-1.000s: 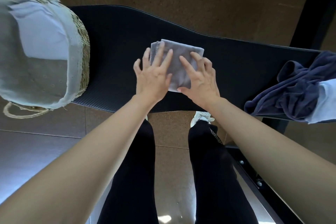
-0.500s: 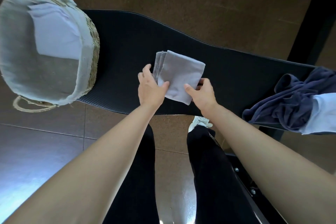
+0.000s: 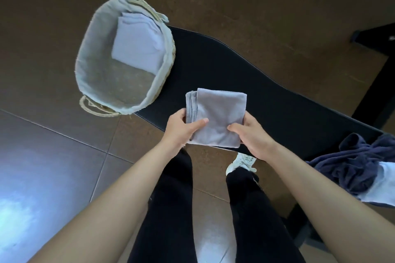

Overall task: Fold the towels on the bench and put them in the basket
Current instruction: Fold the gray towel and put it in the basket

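Note:
A folded grey towel [image 3: 218, 116] is held just above the near edge of the black bench [image 3: 235, 74]. My left hand [image 3: 181, 129] grips its left side, thumb on top. My right hand [image 3: 250, 134] grips its right side the same way. A woven basket [image 3: 168, 57] with a pale cloth liner sits on the bench's left end, left of and beyond the towel. A folded white towel [image 3: 139, 45] lies in its far half. A crumpled dark blue towel [image 3: 354, 166] lies at the bench's right end, with a light blue towel [image 3: 384, 186] beside it.
My legs in black trousers and a white shoe [image 3: 241, 162] stand on the brown tiled floor below the bench. A dark frame [image 3: 378, 83] rises at the right behind the bench.
Both hands went from pressing flat on the grey towel to gripping its sides and lifting it off the bench. The view has swung left, bringing the whole basket into sight.

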A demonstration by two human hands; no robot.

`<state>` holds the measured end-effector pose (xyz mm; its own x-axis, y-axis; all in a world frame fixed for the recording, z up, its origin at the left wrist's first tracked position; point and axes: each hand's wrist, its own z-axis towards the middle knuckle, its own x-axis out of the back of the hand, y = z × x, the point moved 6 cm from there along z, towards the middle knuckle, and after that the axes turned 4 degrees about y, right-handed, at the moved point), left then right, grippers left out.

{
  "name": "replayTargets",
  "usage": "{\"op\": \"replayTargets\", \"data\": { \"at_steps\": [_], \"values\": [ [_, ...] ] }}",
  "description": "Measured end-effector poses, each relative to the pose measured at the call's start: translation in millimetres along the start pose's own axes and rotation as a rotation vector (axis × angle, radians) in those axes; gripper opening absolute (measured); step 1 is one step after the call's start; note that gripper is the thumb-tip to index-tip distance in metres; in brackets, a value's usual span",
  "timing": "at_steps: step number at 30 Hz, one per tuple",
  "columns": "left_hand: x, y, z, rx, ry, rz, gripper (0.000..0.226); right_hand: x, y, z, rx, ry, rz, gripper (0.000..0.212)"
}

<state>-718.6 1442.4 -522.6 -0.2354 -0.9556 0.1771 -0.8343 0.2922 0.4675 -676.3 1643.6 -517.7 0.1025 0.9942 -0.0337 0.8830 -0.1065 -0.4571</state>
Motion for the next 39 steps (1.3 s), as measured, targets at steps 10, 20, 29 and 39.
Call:
{"op": "replayTargets", "data": {
  "at_steps": [10,20,29,39],
  "values": [
    [179.7,72.6,4.0,-0.284,0.338,0.017,0.074,-146.3,-165.7,6.8,0.497,-0.016,-0.542,0.032],
    [257.6,72.5,32.1,-0.229,0.569,0.503,0.029,-257.7,-185.8,112.1,0.631,-0.045,-1.171,0.049],
    [214.9,78.7,54.4,-0.603,0.341,0.740,0.027,-261.5,-171.6,139.1,0.556,-0.122,-1.306,0.049],
    [232.3,103.3,42.4,-0.752,0.636,0.567,0.029,-265.7,-170.0,124.6,0.049,-0.300,-0.565,0.035]
  ]
}}
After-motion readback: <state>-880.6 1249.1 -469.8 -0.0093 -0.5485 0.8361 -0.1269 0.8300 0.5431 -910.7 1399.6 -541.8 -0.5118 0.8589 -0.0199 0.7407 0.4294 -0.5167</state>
